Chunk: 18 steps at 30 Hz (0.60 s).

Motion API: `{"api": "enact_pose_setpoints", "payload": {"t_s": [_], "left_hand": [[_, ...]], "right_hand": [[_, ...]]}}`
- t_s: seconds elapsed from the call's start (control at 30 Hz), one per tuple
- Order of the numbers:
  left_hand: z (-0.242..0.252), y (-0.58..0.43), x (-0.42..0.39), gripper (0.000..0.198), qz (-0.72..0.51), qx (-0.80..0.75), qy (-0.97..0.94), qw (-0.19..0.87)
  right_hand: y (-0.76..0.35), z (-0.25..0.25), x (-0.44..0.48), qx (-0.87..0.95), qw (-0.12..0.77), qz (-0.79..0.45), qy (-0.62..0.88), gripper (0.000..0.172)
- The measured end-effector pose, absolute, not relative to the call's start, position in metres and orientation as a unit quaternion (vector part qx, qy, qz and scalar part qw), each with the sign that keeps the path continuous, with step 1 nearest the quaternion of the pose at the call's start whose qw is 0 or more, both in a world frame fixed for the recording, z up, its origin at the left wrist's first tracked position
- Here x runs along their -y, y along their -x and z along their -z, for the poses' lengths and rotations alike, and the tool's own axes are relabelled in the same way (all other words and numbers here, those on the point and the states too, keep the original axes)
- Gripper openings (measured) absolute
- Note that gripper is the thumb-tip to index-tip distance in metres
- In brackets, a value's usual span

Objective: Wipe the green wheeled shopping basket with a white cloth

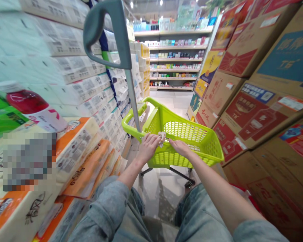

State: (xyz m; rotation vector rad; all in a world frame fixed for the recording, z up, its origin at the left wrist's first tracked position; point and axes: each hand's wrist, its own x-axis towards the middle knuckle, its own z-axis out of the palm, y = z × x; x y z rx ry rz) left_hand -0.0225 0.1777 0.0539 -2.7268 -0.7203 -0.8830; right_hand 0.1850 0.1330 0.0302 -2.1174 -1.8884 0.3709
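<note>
Denim sleeves (108, 205) and legs (207, 215) come first, tissue packs (77, 161) edging close on the left, cartons (257, 107) on the right. Ahead, the left hand (149, 144) is closed at the green cart's (171, 160) near rim, a pale wad (162, 136) at its fingertips, between both hands. The right hand (179, 147) is half-curled just beside it; I can't tell its grip. Beyond the cart, a narrow lane of floor (175, 101) reaches shelves (175, 59).
</note>
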Motion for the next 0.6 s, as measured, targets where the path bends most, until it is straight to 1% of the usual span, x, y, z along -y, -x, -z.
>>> {"api": "enact_pose_setpoints", "payload": {"t_s": [0.13,0.27,0.43,0.53,0.6], "left_hand": [[-0.037,0.038,-0.172,0.029,0.338,0.223,0.91,0.094],[-0.02,0.062,-0.172,0.025,0.35,0.3,0.876,0.139],[-0.003,0.068,-0.165,0.023,0.226,0.308,0.907,0.179],[0.014,0.057,-0.156,0.019,0.164,0.316,0.921,0.155],[0.028,0.049,-0.151,0.019,0.145,0.336,0.921,0.133]], "right_hand": [[-0.19,-0.03,-0.126,0.652,0.13,-0.136,0.734,0.081],[-0.191,-0.031,-0.123,0.65,0.125,-0.12,0.74,0.082],[-0.189,-0.03,-0.122,0.649,0.127,-0.122,0.741,0.081],[-0.184,-0.032,-0.121,0.655,0.13,-0.121,0.735,0.079],[-0.181,-0.033,-0.121,0.66,0.134,-0.119,0.73,0.077]]}}
